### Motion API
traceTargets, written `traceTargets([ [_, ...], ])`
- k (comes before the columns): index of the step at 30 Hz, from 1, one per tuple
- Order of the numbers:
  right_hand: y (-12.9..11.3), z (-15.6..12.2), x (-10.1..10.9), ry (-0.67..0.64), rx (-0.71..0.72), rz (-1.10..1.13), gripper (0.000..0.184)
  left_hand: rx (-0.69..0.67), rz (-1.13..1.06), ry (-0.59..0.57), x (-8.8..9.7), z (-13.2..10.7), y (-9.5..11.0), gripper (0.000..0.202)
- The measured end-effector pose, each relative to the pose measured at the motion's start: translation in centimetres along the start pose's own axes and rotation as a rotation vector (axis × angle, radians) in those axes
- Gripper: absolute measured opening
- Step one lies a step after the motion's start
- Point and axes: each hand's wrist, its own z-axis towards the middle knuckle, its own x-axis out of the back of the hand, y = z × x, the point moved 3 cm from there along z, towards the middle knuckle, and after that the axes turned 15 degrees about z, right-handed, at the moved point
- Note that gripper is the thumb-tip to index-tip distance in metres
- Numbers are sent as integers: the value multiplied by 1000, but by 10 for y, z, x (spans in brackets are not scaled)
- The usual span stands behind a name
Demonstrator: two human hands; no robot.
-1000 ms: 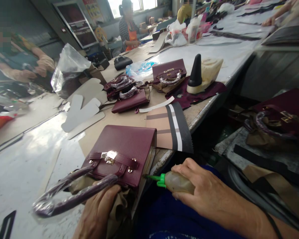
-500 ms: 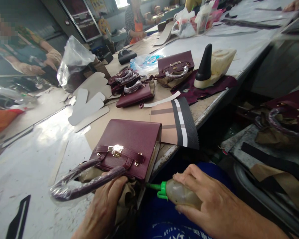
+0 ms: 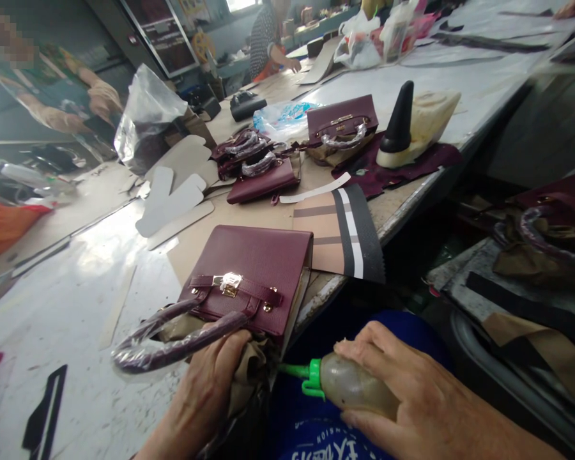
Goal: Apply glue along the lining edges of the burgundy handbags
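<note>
A burgundy handbag [image 3: 249,255] with a gold clasp lies at the table's near edge, its plastic-wrapped handle [image 3: 182,348] reaching toward the left. My left hand [image 3: 206,383] is closed on the bag's brown lining [image 3: 249,370], below the handle; its fingertips are partly hidden by the cloth. In my right hand [image 3: 393,383] is a squeeze bottle [image 3: 354,383] with a green nozzle, held sideways. The nozzle points left at the lining near the bag's lower corner; whether its tip touches cannot be made out.
Past the bag lie a striped tan piece [image 3: 335,233], grey cut pieces [image 3: 172,198] and more burgundy bags [image 3: 263,179]. A black cone [image 3: 398,121] stands on a cut-open container. Right of me, a stool [image 3: 498,306] bears another bag. A co-worker [image 3: 52,96] stands across the table.
The whole view has shifted slightly. My right hand keeps the bottle by the bag's lower corner, its nozzle a little lower against the bag. A far person's arm has moved forward.
</note>
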Motion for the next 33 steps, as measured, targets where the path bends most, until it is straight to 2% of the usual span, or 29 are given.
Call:
traceTargets([
  [3, 1, 0, -2, -20, 4, -13, 45, -15, -4, -2, 1, 1, 1, 29],
  [8, -2, 3, 3, 70, 17, -107, 45, -13, -16, 6, 0, 1, 0, 30],
  [13, -8, 3, 0, -4, 71, -112, 43, -11, -13, -8, -3, -1, -1, 29],
  [18, -1, 5, 3, 100, 49, -200, 43, -38, -31, -5, -1, 1, 1, 29],
  [24, -8, 5, 2, 5, 62, -156, 39, -53, -16, 31, 2, 5, 1, 28],
  [30, 8, 17, 13, 129, -7, -231, 37, -34, -15, 12, 3, 1, 2, 29],
  [33, 5, 15, 12, 120, 25, -182, 43, 12, -3, 3, 0, -3, 0, 30],
])
